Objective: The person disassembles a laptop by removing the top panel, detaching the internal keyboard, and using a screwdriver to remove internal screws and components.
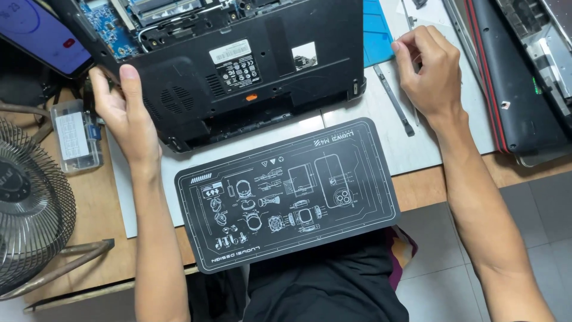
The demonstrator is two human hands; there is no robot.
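Observation:
An upside-down black laptop (238,77) with its base partly opened and a blue circuit board showing lies at the top centre. My left hand (122,110) grips the laptop's left edge, thumb on the casing. My right hand (426,71) hovers to the right of the laptop over a white mat (387,131), fingers curled and pinched around something small that I cannot make out. A thin black pry tool (393,101) lies just left of that hand.
A black repair mat (286,194) with white diagrams lies in front of me. A phone (42,36) leans at top left, a clear parts box (74,137) beside it, a wire fan (27,209) at left. Another laptop (518,77) lies at right.

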